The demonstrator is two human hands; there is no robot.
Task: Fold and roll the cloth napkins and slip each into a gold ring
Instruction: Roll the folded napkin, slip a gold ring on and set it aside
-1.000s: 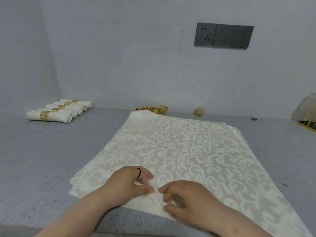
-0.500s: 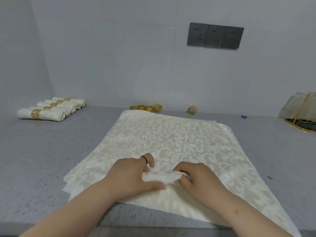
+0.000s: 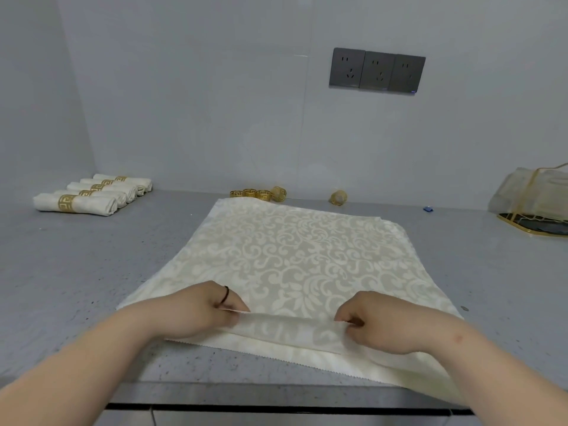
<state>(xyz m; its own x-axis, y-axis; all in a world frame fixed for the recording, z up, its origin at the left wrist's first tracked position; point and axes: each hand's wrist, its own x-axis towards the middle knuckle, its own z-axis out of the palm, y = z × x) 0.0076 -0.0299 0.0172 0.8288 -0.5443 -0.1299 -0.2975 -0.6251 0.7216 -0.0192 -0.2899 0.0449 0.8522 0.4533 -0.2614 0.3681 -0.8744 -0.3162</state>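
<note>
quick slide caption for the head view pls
Both hands, left and right, pinch the near edge of a cream damask cloth napkin on the grey counter.

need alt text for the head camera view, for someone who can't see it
Both hands, left hand and right hand, pinch the near edge of a patterned napkin on a grey counter. Rolled napkins lie far left; gold rings sit behind.

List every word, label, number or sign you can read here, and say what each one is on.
No readable text anywhere.
Gold rings: a key-pattern ornament, not letters.
Wall sockets: no legible marking.
Small blue object: too small to tell.
Napkin: scroll pattern only.
</note>
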